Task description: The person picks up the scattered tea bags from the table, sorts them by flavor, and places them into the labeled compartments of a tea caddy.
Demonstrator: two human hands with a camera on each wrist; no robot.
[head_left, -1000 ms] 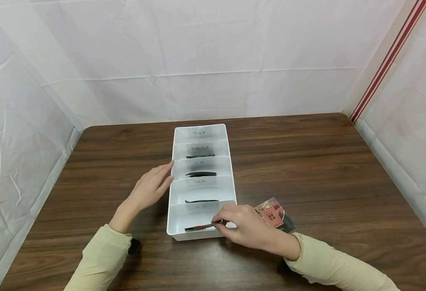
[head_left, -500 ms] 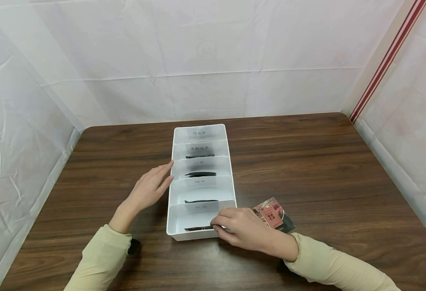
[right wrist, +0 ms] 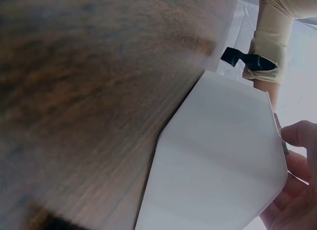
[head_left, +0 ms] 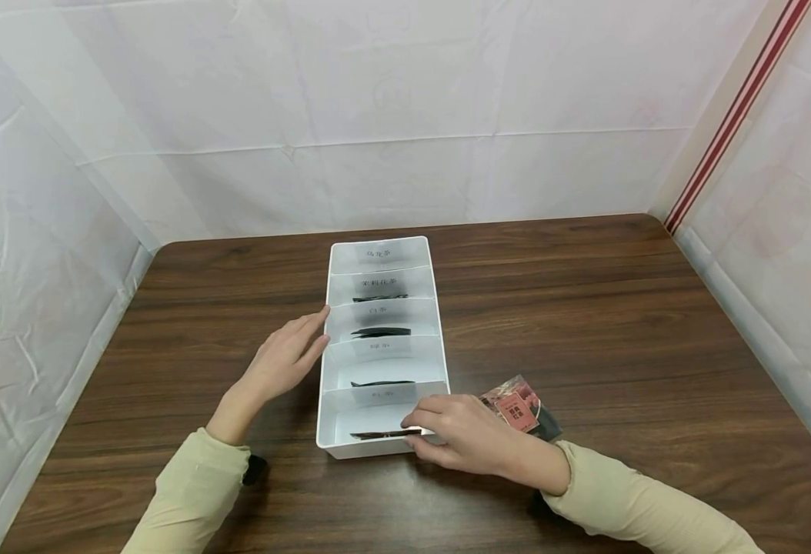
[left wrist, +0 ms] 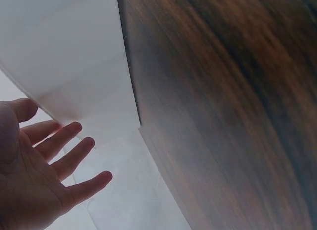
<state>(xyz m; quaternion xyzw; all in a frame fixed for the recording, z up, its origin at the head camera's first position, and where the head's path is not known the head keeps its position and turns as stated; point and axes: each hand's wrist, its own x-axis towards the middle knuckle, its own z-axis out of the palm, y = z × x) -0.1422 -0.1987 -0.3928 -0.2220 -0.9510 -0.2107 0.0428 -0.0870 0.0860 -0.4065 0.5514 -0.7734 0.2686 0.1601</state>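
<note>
A long white divided box stands on the wooden table, each compartment labelled in Chinese as a kind of tea. In its nearest compartment a dark reddish tea sachet stands on edge along the front wall. Over that compartment's right corner is my right hand, thumb outside the front wall and fingers inside; the sachet's end shows between them, thumb and fingers spread apart. My left hand rests its fingertips on the box's left rim, fingers fairly straight. In the left wrist view the left hand's fingers are spread beside the white wall.
Another tea sachet, clear with a red label, lies on the table right of the box, partly behind the right hand. Dark sachets stand in several farther compartments. White sheeting hangs behind and at both sides.
My right hand has lowered the reddish sachet into the nearest compartment and loosened its pinch, thumb and fingers now parted. The left hand has stayed at the left rim.
</note>
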